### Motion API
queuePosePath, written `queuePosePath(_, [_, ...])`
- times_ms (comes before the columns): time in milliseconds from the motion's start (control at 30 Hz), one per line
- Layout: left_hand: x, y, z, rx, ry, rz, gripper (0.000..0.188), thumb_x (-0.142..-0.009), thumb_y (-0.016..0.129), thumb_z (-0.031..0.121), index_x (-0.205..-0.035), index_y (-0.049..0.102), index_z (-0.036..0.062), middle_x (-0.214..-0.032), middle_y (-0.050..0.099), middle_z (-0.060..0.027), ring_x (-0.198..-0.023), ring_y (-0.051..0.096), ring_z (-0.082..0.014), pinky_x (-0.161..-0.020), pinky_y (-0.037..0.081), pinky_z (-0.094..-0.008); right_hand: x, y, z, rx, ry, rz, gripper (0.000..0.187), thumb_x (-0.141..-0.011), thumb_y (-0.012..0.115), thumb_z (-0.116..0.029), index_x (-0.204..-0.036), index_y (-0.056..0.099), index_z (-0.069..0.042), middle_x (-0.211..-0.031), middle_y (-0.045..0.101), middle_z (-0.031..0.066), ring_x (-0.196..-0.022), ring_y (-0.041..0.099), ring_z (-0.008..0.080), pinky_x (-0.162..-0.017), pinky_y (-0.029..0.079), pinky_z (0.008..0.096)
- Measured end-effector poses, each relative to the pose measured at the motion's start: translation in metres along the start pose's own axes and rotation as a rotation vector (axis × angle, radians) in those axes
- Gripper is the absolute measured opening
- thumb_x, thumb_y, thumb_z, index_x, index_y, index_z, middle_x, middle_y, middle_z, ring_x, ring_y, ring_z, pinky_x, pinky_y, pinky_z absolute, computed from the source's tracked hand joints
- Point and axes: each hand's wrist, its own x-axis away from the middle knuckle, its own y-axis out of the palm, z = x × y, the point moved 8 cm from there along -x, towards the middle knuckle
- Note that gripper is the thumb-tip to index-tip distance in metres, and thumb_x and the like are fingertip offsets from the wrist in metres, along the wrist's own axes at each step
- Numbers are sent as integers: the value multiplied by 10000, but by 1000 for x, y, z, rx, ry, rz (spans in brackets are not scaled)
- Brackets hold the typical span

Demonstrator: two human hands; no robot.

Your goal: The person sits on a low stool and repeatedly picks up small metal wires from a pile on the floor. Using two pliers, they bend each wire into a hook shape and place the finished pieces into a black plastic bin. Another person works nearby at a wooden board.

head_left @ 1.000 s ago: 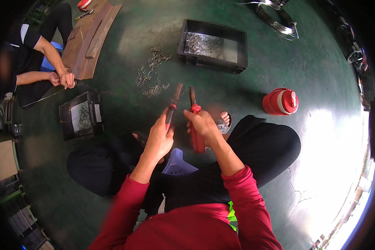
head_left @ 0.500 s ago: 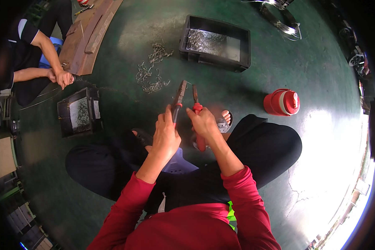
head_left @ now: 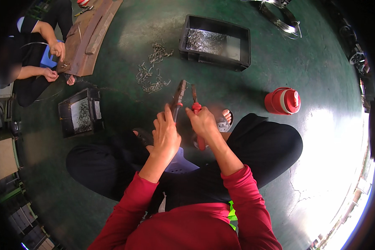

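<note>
Green floor (head_left: pixel 321 75), left hand (head_left: pixel 166 135) gripped round dark plier handle (head_left: pixel 178 100), right hand (head_left: pixel 203 121) closed on red-handled pliers (head_left: pixel 197 114), wire hooks pile (head_left: pixel 152 71) near black crate (head_left: pixel 215 41)

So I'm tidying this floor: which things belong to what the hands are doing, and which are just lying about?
In use:
left hand and right hand on the pliers
wire pieces
black tray

Lying about:
red jug
wire coil
small crate

A red jug (head_left: pixel 282 101) stands on the green floor (head_left: pixel 321 62), well apart from a black crate (head_left: pixel 80 112).
</note>
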Motion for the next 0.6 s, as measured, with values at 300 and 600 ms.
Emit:
queuePosePath(300, [-12,42,-47,485,-4,64,601,-844,597,32,-1392,353,-15,-1177,496,-240,-1053,551,-419,-906,448,-458,9,2,-3,-706,311,-406,373,-908,600,-379,-915,543,-10,-754,614,108,-657,645,241,-609,531,391])
queuePosePath(600, [-39,104,-116,127,-409,-22,555,-877,609,194,-1365,410,22,-1287,453,-243,-1111,513,-458,-950,441,-447,41,-4,-43,-1302,231,-924,325,-944,487,-328,-1040,510,-19,-853,605,151,-830,649,343,-707,546,443])
